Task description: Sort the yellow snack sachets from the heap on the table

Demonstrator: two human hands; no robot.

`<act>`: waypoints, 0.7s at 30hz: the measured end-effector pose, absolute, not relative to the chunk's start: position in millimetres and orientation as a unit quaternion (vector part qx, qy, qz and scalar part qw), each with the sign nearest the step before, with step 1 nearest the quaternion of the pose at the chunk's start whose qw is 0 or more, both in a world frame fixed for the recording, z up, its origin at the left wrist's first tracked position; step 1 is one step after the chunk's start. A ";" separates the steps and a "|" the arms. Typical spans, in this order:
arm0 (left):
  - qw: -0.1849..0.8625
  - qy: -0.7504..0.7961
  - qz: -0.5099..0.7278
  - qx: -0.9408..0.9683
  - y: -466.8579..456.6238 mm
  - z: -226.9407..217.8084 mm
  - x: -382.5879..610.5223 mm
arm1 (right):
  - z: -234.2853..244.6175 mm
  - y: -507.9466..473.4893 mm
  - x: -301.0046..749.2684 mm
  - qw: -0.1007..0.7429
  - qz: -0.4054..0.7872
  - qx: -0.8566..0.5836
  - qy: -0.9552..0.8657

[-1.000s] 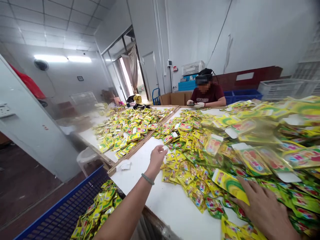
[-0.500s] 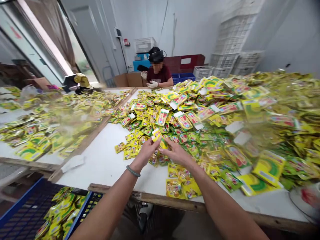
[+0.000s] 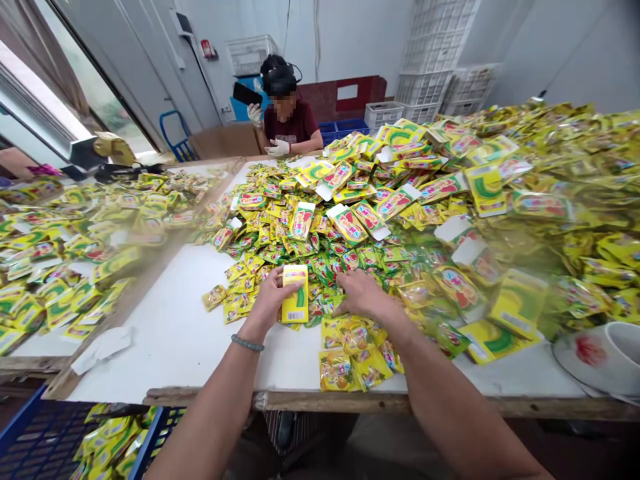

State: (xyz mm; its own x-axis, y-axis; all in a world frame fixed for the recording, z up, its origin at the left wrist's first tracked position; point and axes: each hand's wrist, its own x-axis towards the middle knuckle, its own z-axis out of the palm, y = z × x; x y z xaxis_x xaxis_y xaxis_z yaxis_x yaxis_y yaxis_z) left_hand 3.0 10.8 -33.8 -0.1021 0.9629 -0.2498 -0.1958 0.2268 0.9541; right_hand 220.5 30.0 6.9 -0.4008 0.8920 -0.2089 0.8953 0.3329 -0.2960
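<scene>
My left hand [image 3: 273, 297] grips a small yellow cardboard box [image 3: 295, 303] upright, thumb across its front, with a green curve and a barcode showing. My right hand [image 3: 364, 295] reaches into the heap of small green sachets [image 3: 325, 270], thumb and fingers apart; nothing is visibly held in it. Small yellow sachets [image 3: 240, 287] lie to the left of the box. More yellow sachets [image 3: 350, 357] lie near the table's front edge, below my right hand. Beyond the sachets are piled yellow boxes [image 3: 347, 223], some with white flaps sticking out.
A wooden strip [image 3: 145, 287] divides the white table [image 3: 170, 347]. Packets cover the left side and a high mound [image 3: 575, 173] rises right. A white mug [image 3: 600, 357] stands at the right edge. A blue crate [image 3: 35, 433] sits below. Across the table sits a person [image 3: 290, 127] with a phone.
My right hand has left the yellow box and moved right to the green sachets. My left hand has shifted left with the box, which now stands upright. The view has turned slightly.
</scene>
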 end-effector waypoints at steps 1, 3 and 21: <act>0.556 0.554 0.490 0.379 10.3 -36.9 2.4 | 6.4 28.8 217.0 0.011 -0.174 0.546 0.819; 0.475 0.611 0.455 0.440 8.3 -39.0 2.3 | 3.8 28.9 213.1 -0.001 -0.181 0.544 0.819; 0.183 0.720 0.351 0.570 -10.2 -22.9 18.7 | 9.5 23.9 214.6 0.027 -0.213 0.514 0.830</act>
State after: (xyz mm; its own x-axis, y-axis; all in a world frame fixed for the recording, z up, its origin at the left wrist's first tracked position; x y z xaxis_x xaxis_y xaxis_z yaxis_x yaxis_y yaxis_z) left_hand 18.7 -10.2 -22.9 -0.2837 0.9492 0.1363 0.6921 0.1043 0.7142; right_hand 214.6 23.9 9.5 -0.4701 0.8421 -0.2642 0.8651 0.3804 -0.3268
